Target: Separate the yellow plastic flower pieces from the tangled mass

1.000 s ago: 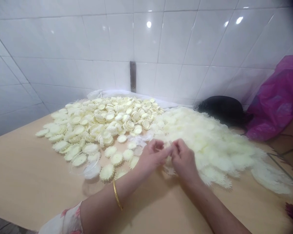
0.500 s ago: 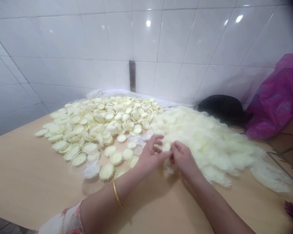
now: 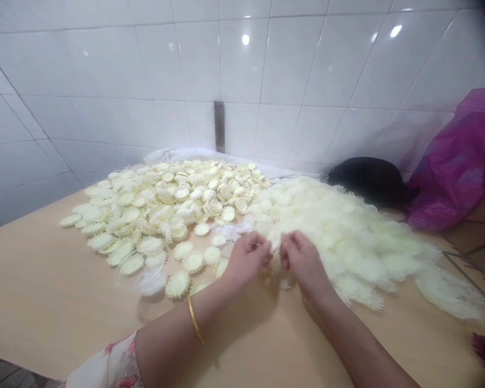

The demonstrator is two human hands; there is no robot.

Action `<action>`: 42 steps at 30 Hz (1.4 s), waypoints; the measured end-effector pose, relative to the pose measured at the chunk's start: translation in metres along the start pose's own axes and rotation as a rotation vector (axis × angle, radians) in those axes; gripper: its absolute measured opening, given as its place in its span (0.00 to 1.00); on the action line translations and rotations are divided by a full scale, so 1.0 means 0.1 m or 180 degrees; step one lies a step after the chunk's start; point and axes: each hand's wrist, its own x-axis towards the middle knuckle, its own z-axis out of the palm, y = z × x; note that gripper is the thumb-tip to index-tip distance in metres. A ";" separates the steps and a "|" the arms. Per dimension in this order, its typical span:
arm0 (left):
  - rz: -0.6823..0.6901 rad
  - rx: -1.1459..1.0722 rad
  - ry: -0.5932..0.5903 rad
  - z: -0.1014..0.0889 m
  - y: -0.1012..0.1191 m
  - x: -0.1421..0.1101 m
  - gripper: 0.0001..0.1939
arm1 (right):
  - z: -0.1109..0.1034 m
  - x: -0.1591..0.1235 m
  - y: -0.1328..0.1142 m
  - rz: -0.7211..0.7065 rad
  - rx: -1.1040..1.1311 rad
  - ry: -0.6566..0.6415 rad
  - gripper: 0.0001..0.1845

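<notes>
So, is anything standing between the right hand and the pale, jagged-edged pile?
Nothing visible does: the pale pile spreads just beyond the right hand. The left hand is off to the side, out of the way.

Tan tabletop (image 3: 44,285) beneath pale scalloped discs (image 3: 178,207), frilly whitish pieces (image 3: 347,245), clear dish (image 3: 151,281).

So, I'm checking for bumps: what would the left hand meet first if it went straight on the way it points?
Most likely the right hand, facing it across a gap; passing above that, the pale frilly pile behind. Depth is hard to judge.
</notes>
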 end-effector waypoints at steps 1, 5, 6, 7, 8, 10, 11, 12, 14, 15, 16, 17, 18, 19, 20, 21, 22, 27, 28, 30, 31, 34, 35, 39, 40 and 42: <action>-0.0116 -0.0153 -0.0005 -0.01 0.00 0.01 0.10 | 0.00 0.00 -0.01 -0.0204 -0.0084 0.0081 0.14; -0.0387 -0.0824 -0.0241 -0.04 0.02 0.03 0.10 | -0.03 -0.01 -0.05 -0.0496 0.0075 -0.0187 0.14; -0.0453 -0.1005 -0.0330 -0.04 0.03 0.03 0.09 | -0.03 -0.01 -0.05 -0.0454 0.0196 -0.0279 0.14; -0.0518 -0.1193 -0.0420 -0.04 0.04 0.03 0.09 | -0.04 0.00 -0.05 -0.0404 0.0313 -0.0334 0.13; -0.0580 -0.1383 -0.0499 -0.03 0.06 0.02 0.08 | -0.04 0.00 -0.05 -0.0367 0.0423 -0.0337 0.12; -0.0671 -0.1681 -0.0616 -0.02 0.08 0.01 0.09 | -0.05 0.01 -0.05 -0.0322 0.0634 -0.0297 0.10; -0.0697 -0.1766 -0.0655 -0.02 0.09 0.01 0.09 | -0.06 0.01 -0.05 -0.0307 0.0742 -0.0280 0.11; -0.0712 -0.1812 -0.0680 -0.02 0.10 0.00 0.09 | -0.06 0.02 -0.04 -0.0280 0.0861 -0.0277 0.11; -0.0748 -0.1834 -0.0740 -0.02 0.10 0.01 0.10 | -0.07 0.02 -0.03 -0.0130 0.1123 -0.0331 0.12; -0.0762 -0.1832 -0.0770 -0.02 0.10 0.01 0.11 | -0.07 0.03 -0.03 -0.0021 0.1243 -0.0382 0.13; -0.0775 -0.1831 -0.0800 -0.02 0.10 0.01 0.11 | -0.07 0.04 -0.02 0.0085 0.1348 -0.0437 0.13; -0.0782 -0.1824 -0.0832 -0.03 0.10 0.01 0.11 | -0.08 0.04 -0.02 0.0181 0.1432 -0.0496 0.14; -0.0783 -0.1815 -0.0861 -0.03 0.10 0.02 0.11 | -0.08 0.05 -0.01 0.0258 0.1498 -0.0548 0.14; -0.0783 -0.1800 -0.0890 -0.03 0.10 0.02 0.10 | -0.09 0.06 -0.01 0.0315 0.1543 -0.0595 0.14; -0.0786 -0.1773 -0.0913 -0.03 0.10 0.02 0.10 | -0.09 0.06 0.00 0.0361 0.1557 -0.0637 0.14; -0.0795 -0.1741 -0.0921 -0.03 0.09 0.02 0.10 | -0.10 0.07 0.00 0.0398 0.1543 -0.0662 0.14; -0.0804 -0.1705 -0.0917 -0.03 0.09 0.02 0.10 | -0.11 0.07 0.00 0.0422 0.1510 -0.0668 0.14; -0.0666 -0.1386 -0.0766 -0.01 0.08 0.02 0.12 | -0.11 0.04 -0.02 0.0285 0.1198 -0.0580 0.14; -0.0617 -0.1252 -0.0712 -0.01 0.08 0.01 0.13 | -0.11 0.04 -0.03 0.0238 0.1140 -0.0585 0.14; -0.0550 -0.0986 -0.0619 -0.01 0.07 0.00 0.15 | -0.10 0.03 -0.03 0.0185 0.1069 -0.0593 0.14; -0.0525 -0.0884 -0.0612 -0.01 0.07 0.00 0.15 | -0.09 0.03 -0.02 0.0202 0.1080 -0.0602 0.15; -0.0456 -0.0805 -0.0752 -0.03 0.05 0.00 0.13 | -0.08 0.05 0.01 0.0416 0.1305 -0.0616 0.17; -0.0440 -0.0834 -0.0824 -0.03 0.05 0.01 0.12 | -0.08 0.06 0.02 0.0499 0.1393 -0.0605 0.18; -0.0438 -0.0959 -0.0990 -0.06 0.02 0.04 0.09 | -0.08 0.08 0.03 0.0662 0.1577 -0.0650 0.18; -0.0436 -0.0963 -0.1016 -0.07 0.02 0.05 0.08 | -0.08 0.08 0.02 0.0676 0.1594 -0.0669 0.18; -0.0426 -0.0959 -0.1048 -0.08 0.02 0.06 0.08 | -0.07 0.07 0.00 0.0657 0.1593 -0.0657 0.18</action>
